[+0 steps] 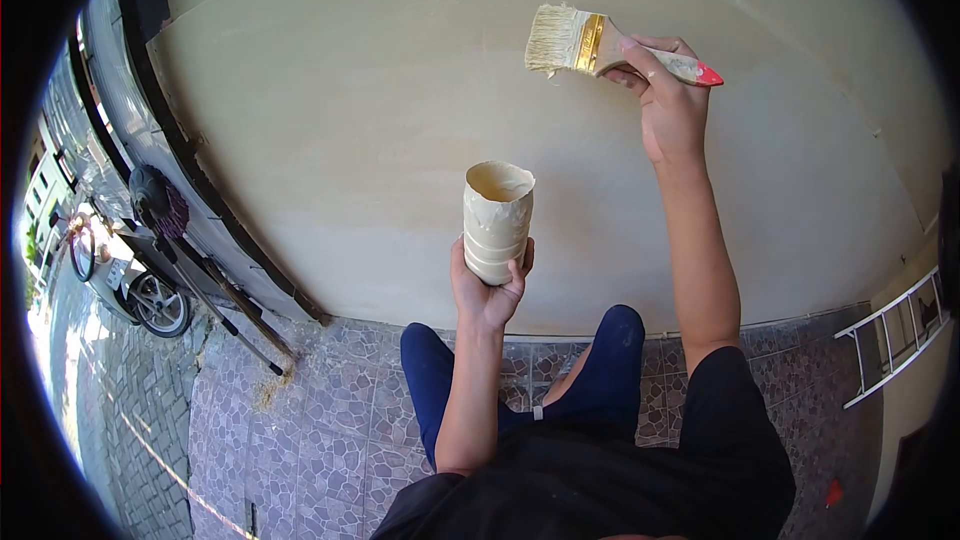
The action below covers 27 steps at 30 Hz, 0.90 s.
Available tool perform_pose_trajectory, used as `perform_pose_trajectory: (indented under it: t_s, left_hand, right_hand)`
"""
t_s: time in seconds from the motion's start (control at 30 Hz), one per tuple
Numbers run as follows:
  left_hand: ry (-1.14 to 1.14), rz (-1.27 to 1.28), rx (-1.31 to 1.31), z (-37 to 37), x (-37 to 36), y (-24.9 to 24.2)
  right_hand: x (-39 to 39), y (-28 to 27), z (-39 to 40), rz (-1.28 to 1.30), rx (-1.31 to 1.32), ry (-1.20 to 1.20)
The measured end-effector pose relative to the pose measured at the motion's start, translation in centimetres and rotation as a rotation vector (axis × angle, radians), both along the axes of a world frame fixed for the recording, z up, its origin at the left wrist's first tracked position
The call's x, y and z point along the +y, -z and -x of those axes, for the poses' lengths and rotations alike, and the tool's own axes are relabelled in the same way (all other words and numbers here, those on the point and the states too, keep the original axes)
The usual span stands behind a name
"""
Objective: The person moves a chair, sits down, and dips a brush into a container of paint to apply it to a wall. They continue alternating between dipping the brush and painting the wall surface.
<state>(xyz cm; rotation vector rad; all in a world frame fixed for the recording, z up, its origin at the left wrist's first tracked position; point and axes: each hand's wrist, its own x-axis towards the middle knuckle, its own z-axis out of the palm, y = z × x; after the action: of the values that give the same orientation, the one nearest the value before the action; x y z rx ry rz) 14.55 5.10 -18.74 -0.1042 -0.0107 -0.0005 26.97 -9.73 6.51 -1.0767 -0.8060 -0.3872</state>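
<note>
My left hand (pixel 487 285) is wrapped round the lower part of a cut-off plastic bottle (pixel 497 225), coated in cream paint and held upright with its open top facing me. Up and to the right, my right hand (pixel 668 90) grips a wide paintbrush (pixel 603 44) by its handle, which has a red tip. The brush has a gold metal band, and its cream-coated bristles point left. Both hands are in front of a large cream wall (pixel 380 110). The brush overlaps the wall in this view.
A white ladder (pixel 895 335) is at the right. Long-handled cleaning tools (pixel 225 305) lean by the dark-edged frame at the left, with a motorbike (pixel 150 300) behind them outdoors. Stone-patterned tiles (pixel 320 420) cover the floor. A small red thing (pixel 834 493) lies at lower right.
</note>
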Motion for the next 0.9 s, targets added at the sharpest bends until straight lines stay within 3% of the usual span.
perform_pose_trajectory:
  t_s: [0.3,0.6,0.9]
  left_hand:
    - [0.033,-0.036,-0.025,-1.6,-1.4,-0.6]
    - [0.101,0.027,-0.076,-2.1,-1.2,0.0]
    - [0.138,0.063,-0.059,-1.7,-0.9,1.5]
  right_hand:
    - [-2.0,5.0,-0.3,0.04,0.259,-0.219]
    - [-2.2,10.2,1.5,0.06,0.141,-0.278]
    - [-3.3,13.2,2.2,0.043,0.211,-0.23]
